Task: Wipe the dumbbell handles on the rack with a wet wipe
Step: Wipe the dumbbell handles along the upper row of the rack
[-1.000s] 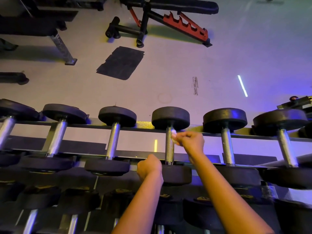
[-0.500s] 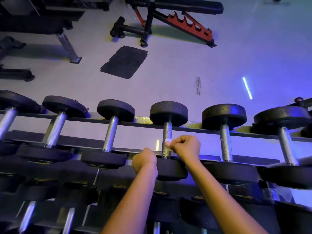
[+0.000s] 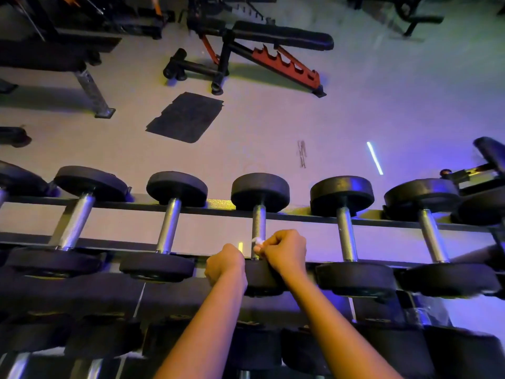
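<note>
- The step in hand is the wiping of one handle [image 3: 259,220], the one of the fourth dumbbell [image 3: 260,191] from the left on the top row of the rack [image 3: 123,243].
- The right hand [image 3: 285,250] has its fingers curled and pinches the wet wipe [image 3: 258,241], a small white wad, against the near end of this handle, just beyond the near head [image 3: 261,279].
- The left hand [image 3: 225,265] is curled like a fist just left of that head; whether it grips anything cannot be told (its fingers are turned away from the camera).
- By judgement, the next move calls for sliding the wipe toward the far end along the rough metal with steady pressure. After that the person can pass to the next handle [image 3: 346,233] on the right.
</note>
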Available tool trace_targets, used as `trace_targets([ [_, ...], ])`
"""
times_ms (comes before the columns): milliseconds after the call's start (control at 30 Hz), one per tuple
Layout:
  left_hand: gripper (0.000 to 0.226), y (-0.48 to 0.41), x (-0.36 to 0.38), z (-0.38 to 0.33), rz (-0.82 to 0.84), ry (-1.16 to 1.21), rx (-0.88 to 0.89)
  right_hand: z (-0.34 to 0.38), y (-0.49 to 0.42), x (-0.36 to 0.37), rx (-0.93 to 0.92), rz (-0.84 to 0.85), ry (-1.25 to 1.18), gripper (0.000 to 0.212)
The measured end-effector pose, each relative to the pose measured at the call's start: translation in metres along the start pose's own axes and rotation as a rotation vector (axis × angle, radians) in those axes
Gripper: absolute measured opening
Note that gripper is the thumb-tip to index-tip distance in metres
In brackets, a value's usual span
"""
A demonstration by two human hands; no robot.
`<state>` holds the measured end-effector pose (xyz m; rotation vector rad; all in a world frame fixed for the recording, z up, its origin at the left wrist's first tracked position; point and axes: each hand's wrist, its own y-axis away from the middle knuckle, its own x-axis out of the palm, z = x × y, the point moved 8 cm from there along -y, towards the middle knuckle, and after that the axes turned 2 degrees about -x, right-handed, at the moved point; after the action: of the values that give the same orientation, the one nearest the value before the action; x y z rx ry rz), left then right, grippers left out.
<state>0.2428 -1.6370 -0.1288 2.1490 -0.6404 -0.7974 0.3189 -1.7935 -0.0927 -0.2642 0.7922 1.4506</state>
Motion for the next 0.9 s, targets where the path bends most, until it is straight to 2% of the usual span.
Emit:
trace_targets([
  [100,0.024,0.006,-0.001,-0.005,0.014,0.008,0.036,0.001,-0.001,0.000,0.036,-0.002,-0.044,0.021],
  [167,0.021,0.014,-0.007,-0.012,-0.002,-0.070,0.150,0.000,0.003,-0.001,0.056,0.003,-0.079,0.020],
  [300,0.023,0.049,-0.007,-0.036,-0.024,-0.314,0.561,0.000,0.014,-0.021,0.050,0.010,-0.180,0.018],
  [400,0.022,0.089,0.013,-0.043,0.050,-0.425,0.885,-0.005,0.014,-0.052,0.038,-0.027,-0.263,0.022],
  [467,0.023,0.114,0.028,-0.041,0.089,-0.423,0.990,-0.013,0.009,-0.076,0.012,-0.055,-0.260,0.025],
  [667,0.024,0.154,0.098,-0.002,0.239,-0.471,0.951,-0.061,-0.006,-0.160,-0.026,-0.176,-0.154,0.030],
  [900,0.024,0.164,0.147,0.036,0.157,-0.482,0.678,-0.106,-0.023,-0.186,-0.054,-0.081,-0.107,0.023],
])
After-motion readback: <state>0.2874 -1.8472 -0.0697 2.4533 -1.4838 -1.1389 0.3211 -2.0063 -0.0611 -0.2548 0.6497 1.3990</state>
